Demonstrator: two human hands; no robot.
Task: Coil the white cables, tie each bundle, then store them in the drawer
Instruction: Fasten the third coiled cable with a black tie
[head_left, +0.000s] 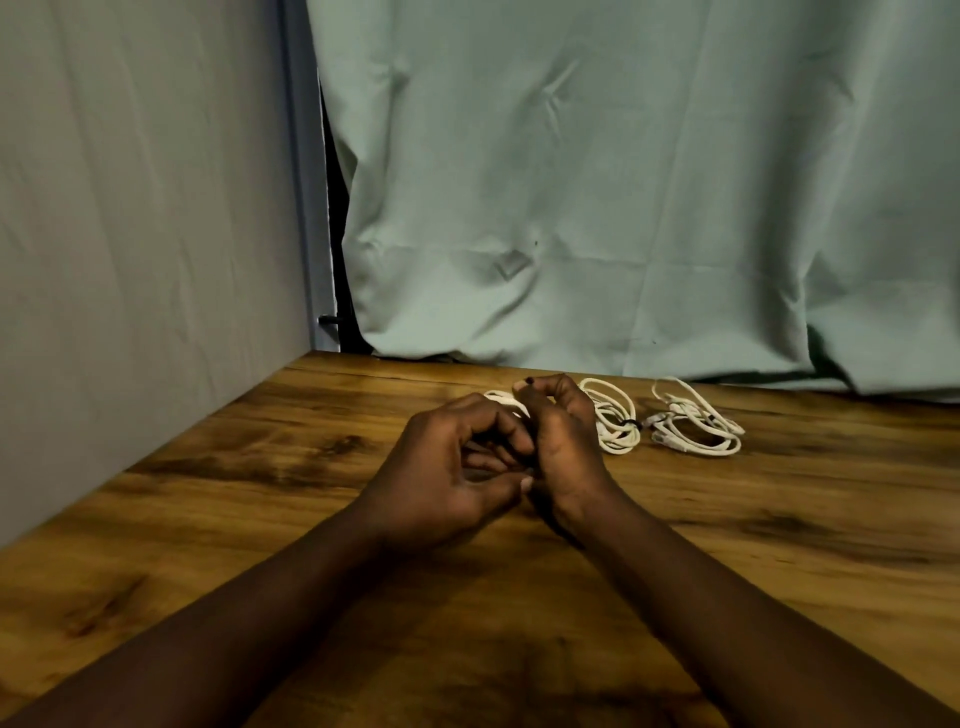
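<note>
**Two hands met over the worktop, cable bundles behind them**

Both hands were raised together above the middle of the wooden worktop (260, 467), touching each other. The left hand (457, 467) was curled, its fingers bent inward toward the palm and its thumb tip against the heel of the right hand. The right hand (563, 447) was closed more tightly, with thumb and forefinger pinched at the top around something small and dark; what that was could not be told. Whether the left hand held anything could not be told either.

White cable lay on the far part of the worktop. A coiled bundle (615, 421) sat just behind and to the right of the right hand, with a dark tie (630, 423) around its right side. A second bundle (696, 423) lay near it, further right, loosely looped, with a connector end showing at its left. A few white loops (501, 400) also showed behind the hands, mostly hidden by the fingers.

A pale green cloth (623, 182) hung behind the worktop, and a grey wall (145, 208) stood to the left.
</note>
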